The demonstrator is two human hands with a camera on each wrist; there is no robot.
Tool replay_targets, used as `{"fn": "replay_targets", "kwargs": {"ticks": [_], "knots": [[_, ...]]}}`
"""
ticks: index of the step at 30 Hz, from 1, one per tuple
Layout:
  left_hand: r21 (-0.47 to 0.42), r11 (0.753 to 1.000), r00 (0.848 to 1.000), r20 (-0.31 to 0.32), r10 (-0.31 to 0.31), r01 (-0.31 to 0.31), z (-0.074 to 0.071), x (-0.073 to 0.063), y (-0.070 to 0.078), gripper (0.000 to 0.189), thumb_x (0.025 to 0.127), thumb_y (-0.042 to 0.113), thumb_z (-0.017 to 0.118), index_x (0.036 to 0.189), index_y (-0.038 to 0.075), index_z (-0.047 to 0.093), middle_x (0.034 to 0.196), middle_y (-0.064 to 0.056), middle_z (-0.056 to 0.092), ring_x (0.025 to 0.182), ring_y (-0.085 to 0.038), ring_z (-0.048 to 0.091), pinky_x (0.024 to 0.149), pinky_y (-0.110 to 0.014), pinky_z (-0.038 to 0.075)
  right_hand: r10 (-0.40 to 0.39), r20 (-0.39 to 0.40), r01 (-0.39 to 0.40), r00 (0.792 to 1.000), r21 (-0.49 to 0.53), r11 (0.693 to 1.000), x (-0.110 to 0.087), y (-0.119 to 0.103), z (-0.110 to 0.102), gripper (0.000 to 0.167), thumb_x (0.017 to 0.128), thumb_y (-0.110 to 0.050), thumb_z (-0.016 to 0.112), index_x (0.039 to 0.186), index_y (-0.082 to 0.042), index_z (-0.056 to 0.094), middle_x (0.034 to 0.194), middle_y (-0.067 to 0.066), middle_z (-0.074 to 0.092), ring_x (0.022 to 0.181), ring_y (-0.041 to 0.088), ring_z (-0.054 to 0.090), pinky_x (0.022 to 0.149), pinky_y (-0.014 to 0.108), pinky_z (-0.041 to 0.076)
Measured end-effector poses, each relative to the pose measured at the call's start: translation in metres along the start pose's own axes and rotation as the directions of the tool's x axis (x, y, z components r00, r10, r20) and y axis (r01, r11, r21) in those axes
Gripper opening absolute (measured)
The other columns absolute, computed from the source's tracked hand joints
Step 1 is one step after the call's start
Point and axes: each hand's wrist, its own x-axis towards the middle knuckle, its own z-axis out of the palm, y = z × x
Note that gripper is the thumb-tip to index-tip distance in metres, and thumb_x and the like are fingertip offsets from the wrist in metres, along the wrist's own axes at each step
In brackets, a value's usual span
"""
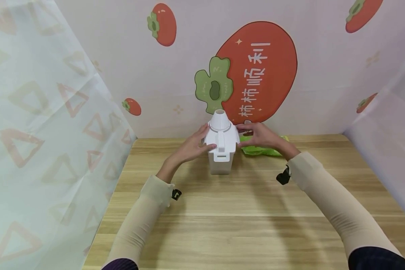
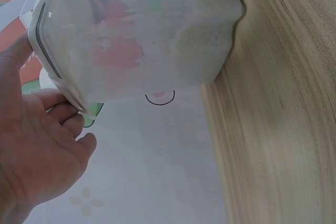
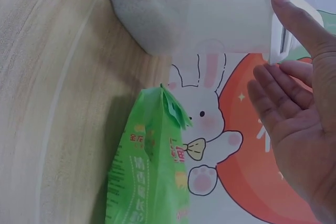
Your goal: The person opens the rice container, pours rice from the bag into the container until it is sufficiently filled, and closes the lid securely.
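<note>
A translucent storage container with a white lid stands upright at the back of the table. On the lid sits a white cone-shaped top. Pale grains fill the container's lower part. My left hand grips the lid's left edge, thumb on the front and fingers along the far side. At the opposite edge, my right hand holds the lid between thumb and index finger, its other fingers loosely bent. A green bag with printed characters stands close to the container, partly behind my right hand in the head view.
The wood-grain table reaches back to a wall sheet printed with persimmons. Another printed sheet borders the left side, and a pale one the right. A black wrist device hangs at my right cuff.
</note>
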Motion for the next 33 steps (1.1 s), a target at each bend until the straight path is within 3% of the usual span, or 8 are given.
{"fn": "replay_targets", "kwargs": {"ticks": [9, 15, 23, 33], "knots": [[-0.003, 1.0, 1.0, -0.004, -0.004, 0.004, 0.001, 0.0, 0.0, 0.093, 0.103, 0.049, 0.067, 0.168, 0.006, 0.017, 0.178, -0.015, 0.009, 0.164, -0.026, 0.008, 0.132, -0.046, 0.016, 0.04, 0.033, -0.041, 0.999, 0.028, 0.999, 0.003, 0.0, 0.003, 0.072, 0.088, -0.005, 0.086, 0.151, 0.005, 0.054, 0.142, 0.023, 0.063, 0.132, 0.043, 0.062, 0.11, 0.06, 0.049], [-0.003, 1.0, 1.0, 0.001, -0.02, 0.02, 0.001, 0.0, 0.001, 0.093, 0.103, 0.05, 0.066, 0.168, 0.006, 0.017, 0.178, -0.012, 0.008, 0.164, -0.023, 0.007, 0.132, -0.045, 0.016, 0.074, 0.012, -0.075, 0.997, 0.034, 0.997, 0.003, 0.0, 0.005, 0.075, 0.086, -0.011, 0.09, 0.151, 0.004, 0.055, 0.144, 0.023, 0.064, 0.133, 0.045, 0.061, 0.107, 0.049, 0.053], [-0.023, 1.0, 1.0, -0.009, -0.018, 0.018, 0.003, 0.0, -0.001, 0.093, 0.103, 0.05, 0.066, 0.168, 0.006, 0.017, 0.178, -0.01, 0.007, 0.164, -0.023, 0.007, 0.132, -0.045, 0.016, 0.065, -0.028, -0.061, 0.998, 0.102, 0.993, 0.004, 0.005, 0.009, 0.073, 0.084, -0.004, 0.088, 0.149, 0.005, 0.056, 0.143, 0.024, 0.064, 0.131, 0.04, 0.064, 0.1, 0.036, 0.057], [-0.057, 0.998, 0.999, -0.032, -0.007, 0.006, 0.006, 0.0, -0.003, 0.094, 0.101, 0.05, 0.069, 0.167, 0.006, 0.02, 0.178, -0.013, 0.01, 0.164, -0.024, 0.01, 0.132, -0.046, 0.017, 0.063, -0.083, -0.043, 0.995, 0.223, 0.974, 0.002, 0.015, 0.017, 0.073, 0.082, -0.001, 0.088, 0.147, 0.008, 0.056, 0.144, 0.025, 0.062, 0.133, 0.038, 0.062, 0.101, 0.041, 0.057]]}}
